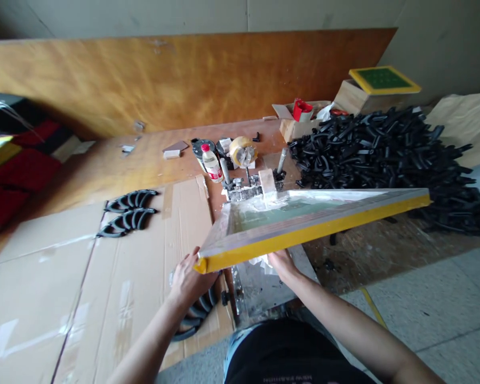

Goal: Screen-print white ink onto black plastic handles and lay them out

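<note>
A screen-printing frame (316,230) with yellow tape along its front edge is raised at a tilt above a grey metal base plate (260,290). My left hand (190,277) is at its near left corner, fingers closed round the edge and partly hidden. Under the frame, my right hand (282,261) holds a crumpled white tissue (264,262); the fingertips are out of sight. White smears surround the greenish mesh (288,213). At the frame's back edge stands a metal clamp (244,189). Curved black plastic pieces (202,309) lie beside my left forearm.
Cardboard sheets (132,282) cover the left of the table, with two rows of curved black pieces (130,200). A large heap of black pieces (368,149) is at right. Behind the clamp are a red-capped bottle (211,162), cans (202,149) and a tape roll (242,151).
</note>
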Demonstrator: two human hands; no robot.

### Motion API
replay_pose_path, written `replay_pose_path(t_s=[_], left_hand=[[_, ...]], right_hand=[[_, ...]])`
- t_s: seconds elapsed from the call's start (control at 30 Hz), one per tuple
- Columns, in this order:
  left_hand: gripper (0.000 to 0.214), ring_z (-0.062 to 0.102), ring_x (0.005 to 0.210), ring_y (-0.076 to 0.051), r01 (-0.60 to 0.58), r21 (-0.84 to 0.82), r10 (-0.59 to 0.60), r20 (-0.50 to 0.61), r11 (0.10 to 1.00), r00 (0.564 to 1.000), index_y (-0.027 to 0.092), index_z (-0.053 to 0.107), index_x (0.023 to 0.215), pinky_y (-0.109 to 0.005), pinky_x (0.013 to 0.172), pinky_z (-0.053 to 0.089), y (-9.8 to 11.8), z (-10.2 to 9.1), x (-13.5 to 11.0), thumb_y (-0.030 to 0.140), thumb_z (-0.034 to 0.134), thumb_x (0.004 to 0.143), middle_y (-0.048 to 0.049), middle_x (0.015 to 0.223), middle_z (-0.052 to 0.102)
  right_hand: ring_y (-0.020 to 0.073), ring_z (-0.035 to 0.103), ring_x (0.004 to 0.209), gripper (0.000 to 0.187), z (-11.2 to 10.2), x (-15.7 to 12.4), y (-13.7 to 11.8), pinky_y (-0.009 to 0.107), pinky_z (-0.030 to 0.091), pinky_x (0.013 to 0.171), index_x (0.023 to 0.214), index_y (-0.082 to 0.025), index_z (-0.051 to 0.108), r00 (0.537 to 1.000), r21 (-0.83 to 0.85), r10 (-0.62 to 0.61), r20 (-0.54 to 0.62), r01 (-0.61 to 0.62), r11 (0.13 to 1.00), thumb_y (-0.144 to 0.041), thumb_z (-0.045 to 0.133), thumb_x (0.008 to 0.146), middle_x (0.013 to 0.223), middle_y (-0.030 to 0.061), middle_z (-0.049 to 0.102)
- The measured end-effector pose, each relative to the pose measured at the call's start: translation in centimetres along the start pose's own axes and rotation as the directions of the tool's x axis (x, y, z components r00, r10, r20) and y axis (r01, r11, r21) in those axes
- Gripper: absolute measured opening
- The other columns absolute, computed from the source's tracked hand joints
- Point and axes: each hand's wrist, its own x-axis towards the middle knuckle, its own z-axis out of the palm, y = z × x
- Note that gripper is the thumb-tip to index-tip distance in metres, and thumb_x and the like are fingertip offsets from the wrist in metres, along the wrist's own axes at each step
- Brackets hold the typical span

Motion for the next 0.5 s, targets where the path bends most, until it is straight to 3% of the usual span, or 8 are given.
replay_pose_path(t_s=[0.17,0.33,0.5], left_hand=[[0.035,0.064,0.099,-0.035,-0.005,0.130,-0.002,0.051,0.991,0.999,0.023,0.065,0.114,-0.047,0.080,0.050,2.0,-1.9,1.7,0.028,0.049,0.084,-0.0154,0.108,0.070],[0.047,0.063,0.102,-0.034,-0.039,0.133,0.035,0.030,0.990,0.999,0.027,0.062,0.123,-0.046,0.084,0.049,3.4,-3.4,2.6,0.019,0.049,0.079,-0.0125,0.108,0.071],[0.051,0.065,0.095,-0.032,-0.044,0.135,0.031,0.092,0.990,0.995,0.025,0.058,0.129,-0.044,0.083,0.049,4.4,-3.9,2.1,0.020,0.049,0.079,-0.0126,0.106,0.070]], right_hand=[[0.0087,0.033,0.048,0.044,-1.7,-0.4,0.3,0.022,0.023,0.045,0.056,-0.020,0.049,1.000,-0.059,0.005,-0.005,-0.006,0.998,-0.058,0.062,0.073,0.049,-0.0055,0.036],[0.0085,0.031,0.051,0.048,-2.9,-0.4,0.1,0.022,0.022,0.046,0.064,-0.017,0.057,1.000,-0.033,0.012,0.022,-0.011,0.999,-0.064,0.060,0.073,0.055,-0.0042,0.042],[0.0093,0.031,0.051,0.050,-3.7,-0.4,-0.4,0.023,0.023,0.047,0.064,-0.018,0.056,1.000,0.013,0.016,0.006,-0.016,1.000,-0.067,0.059,0.075,0.054,-0.0047,0.038]])
